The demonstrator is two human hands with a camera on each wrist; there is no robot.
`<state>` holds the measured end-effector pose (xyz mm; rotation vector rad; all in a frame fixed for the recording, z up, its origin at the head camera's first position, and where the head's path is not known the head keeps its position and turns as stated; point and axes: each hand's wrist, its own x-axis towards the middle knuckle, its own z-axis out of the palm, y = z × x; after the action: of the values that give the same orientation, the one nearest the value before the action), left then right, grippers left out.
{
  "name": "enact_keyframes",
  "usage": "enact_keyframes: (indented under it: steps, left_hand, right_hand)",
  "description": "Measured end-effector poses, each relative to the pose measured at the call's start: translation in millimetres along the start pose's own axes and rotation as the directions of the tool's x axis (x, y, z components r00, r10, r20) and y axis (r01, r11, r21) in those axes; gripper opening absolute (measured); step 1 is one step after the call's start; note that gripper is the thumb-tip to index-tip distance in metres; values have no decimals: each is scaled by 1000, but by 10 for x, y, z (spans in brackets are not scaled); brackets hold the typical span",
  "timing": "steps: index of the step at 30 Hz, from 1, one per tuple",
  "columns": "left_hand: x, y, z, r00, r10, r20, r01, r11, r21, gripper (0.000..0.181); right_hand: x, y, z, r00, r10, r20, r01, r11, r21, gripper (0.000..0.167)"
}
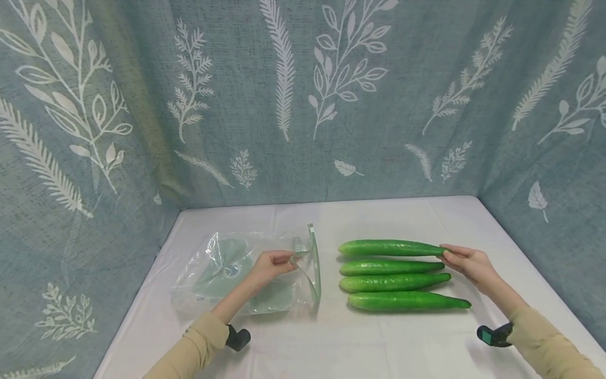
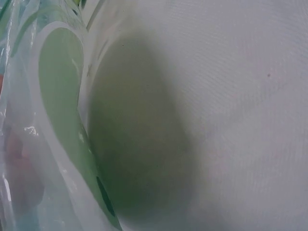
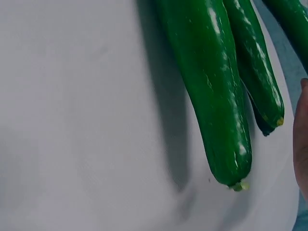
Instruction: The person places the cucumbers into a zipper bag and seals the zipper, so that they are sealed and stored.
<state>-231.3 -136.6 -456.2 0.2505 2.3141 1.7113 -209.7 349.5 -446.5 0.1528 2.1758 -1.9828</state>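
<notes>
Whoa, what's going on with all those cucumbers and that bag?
A person pinches a clear plastic bag in their left grip and holds the farthest cucumber by one end in their right grip. The other three cucumbers lie side by side on the white table. No cucumbers show inside the bag.

clear, crinkled plastic bag [image 2: 29, 130] fills the left side, catching small glints of light. on it runs a long green panel [image 2: 60, 72] with a pale border, narrowing toward the bottom, where a dark green mark [image 2: 105, 196] sits. behind the plastic, part of the left hand [image 2: 23, 168] shows as a pinkish blur. just beside the panel, a soft greenish shadow [image 2: 139, 130] lies on textured white cloth [image 2: 250, 144].
</notes>
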Motion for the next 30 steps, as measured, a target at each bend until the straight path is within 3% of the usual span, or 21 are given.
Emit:
enact_keyframes:
  steps: [2, 5, 10, 14, 17, 24, 30]
  left_hand:
    - [1, 10, 4, 1000, -1, 0, 1, 1000, 10, 38]
    - [12, 7, 7, 1000, -3, -3, 3, 1000, 18, 38]
    - [19, 9, 6, 1000, -5, -5, 5, 1000, 18, 37]
    - [21, 4, 11, 1000, -4, -8, 5, 1000, 15, 37]
    - [23, 0, 16, 1000, -1, -11, 1, 1000, 15, 38]
    - [32, -1, 30, 1000, -1, -23, 2, 1000, 17, 38]
    - [36, 10, 43, 999, -13, -34, 13, 1000, 14, 37]
  right_hand:
    - [-29, -15, 37, 1000, 3, 21, -4, 997, 74, 18]
    - [-63, -34, 108, 999, 4, 40, -9, 992, 124, 24]
    - [-79, -25, 217, 999, 10, 35, -12, 998, 56, 21]
    - [-80, -27, 288, 999, 8, 31, -9, 1000, 7, 56]
    - [-75, -33, 330, 1000, 11, 25, -11, 1000, -14, 67]
    - [-76, -58, 418, 1000, 18, 12, -17, 1000, -20, 68]
    - [-104, -81, 548, 1000, 2, 4, -1, 995, -95, 63]
